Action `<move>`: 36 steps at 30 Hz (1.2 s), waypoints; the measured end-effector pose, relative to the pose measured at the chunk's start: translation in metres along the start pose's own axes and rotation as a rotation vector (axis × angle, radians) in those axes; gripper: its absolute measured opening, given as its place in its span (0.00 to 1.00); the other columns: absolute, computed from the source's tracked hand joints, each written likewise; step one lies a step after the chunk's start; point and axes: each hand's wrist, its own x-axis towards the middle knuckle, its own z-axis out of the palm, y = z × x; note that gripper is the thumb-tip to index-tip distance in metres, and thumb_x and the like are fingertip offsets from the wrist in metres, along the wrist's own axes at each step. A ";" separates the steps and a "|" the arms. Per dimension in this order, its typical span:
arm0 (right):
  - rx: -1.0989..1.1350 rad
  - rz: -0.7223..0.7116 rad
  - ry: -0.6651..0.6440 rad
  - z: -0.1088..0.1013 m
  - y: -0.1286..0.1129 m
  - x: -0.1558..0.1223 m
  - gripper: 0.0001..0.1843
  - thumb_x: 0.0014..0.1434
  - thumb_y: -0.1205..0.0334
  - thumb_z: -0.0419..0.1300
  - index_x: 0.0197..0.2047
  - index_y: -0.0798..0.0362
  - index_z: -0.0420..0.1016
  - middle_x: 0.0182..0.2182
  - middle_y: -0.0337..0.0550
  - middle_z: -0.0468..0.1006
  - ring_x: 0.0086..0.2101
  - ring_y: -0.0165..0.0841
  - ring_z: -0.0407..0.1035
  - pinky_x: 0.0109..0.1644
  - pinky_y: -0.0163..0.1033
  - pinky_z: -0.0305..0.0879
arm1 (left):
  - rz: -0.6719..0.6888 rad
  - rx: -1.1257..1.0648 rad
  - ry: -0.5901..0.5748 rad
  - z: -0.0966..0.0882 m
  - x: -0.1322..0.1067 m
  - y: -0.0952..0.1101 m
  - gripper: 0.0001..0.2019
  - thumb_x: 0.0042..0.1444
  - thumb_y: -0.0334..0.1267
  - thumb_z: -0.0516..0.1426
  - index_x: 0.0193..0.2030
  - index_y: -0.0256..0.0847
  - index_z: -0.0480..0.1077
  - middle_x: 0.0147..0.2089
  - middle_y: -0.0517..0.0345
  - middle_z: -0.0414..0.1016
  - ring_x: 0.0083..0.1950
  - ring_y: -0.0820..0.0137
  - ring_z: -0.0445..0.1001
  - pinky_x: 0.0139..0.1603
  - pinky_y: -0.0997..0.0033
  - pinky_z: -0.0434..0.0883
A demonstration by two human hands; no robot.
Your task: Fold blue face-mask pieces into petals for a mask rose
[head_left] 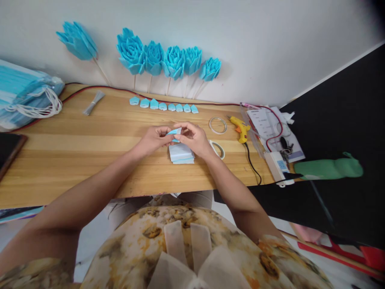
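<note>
Between my left hand [157,138] and my right hand [193,137] is a small folded piece of blue and white fabric [174,133], pinched by the fingers of both. Just below my hands a stack of white and pale blue fabric pieces [181,154] lies on the wooden table [114,138]. Beyond them, a row of several folded blue petals [163,106] runs along the table. Two rolls of tape lie to the right: one thin ring [218,125] and one white roll [221,151], partly behind my right wrist.
Several blue fabric flowers [130,52] on sticks lean against the wall. A yellow glue gun [240,129], power strip [278,168], papers and green bottle [327,168] are at right. Bagged blue masks [21,88], thin wires [93,102] and a dark device [9,150] are at left.
</note>
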 end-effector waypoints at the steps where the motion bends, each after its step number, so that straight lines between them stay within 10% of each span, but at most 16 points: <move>1: -0.008 -0.007 -0.001 0.001 0.000 0.000 0.14 0.55 0.51 0.67 0.41 0.50 0.79 0.30 0.37 0.77 0.32 0.30 0.70 0.38 0.37 0.67 | 0.003 0.005 -0.009 0.000 0.000 0.000 0.19 0.49 0.54 0.66 0.27 0.39 0.71 0.23 0.62 0.71 0.24 0.76 0.66 0.27 0.75 0.64; 22: -0.414 -0.419 0.032 -0.006 0.011 0.001 0.15 0.68 0.61 0.54 0.45 0.41 0.84 0.41 0.43 0.82 0.43 0.37 0.74 0.51 0.48 0.67 | -0.050 -0.171 0.020 -0.001 0.000 0.001 0.17 0.45 0.49 0.69 0.28 0.39 0.72 0.23 0.61 0.74 0.24 0.76 0.67 0.28 0.74 0.66; 36: 0.032 -0.023 0.041 -0.004 0.008 -0.001 0.17 0.65 0.50 0.59 0.52 0.48 0.77 0.42 0.42 0.81 0.41 0.33 0.75 0.47 0.40 0.71 | -0.011 -0.053 0.077 -0.002 0.001 0.000 0.17 0.49 0.51 0.66 0.28 0.39 0.70 0.24 0.61 0.73 0.24 0.76 0.68 0.29 0.74 0.68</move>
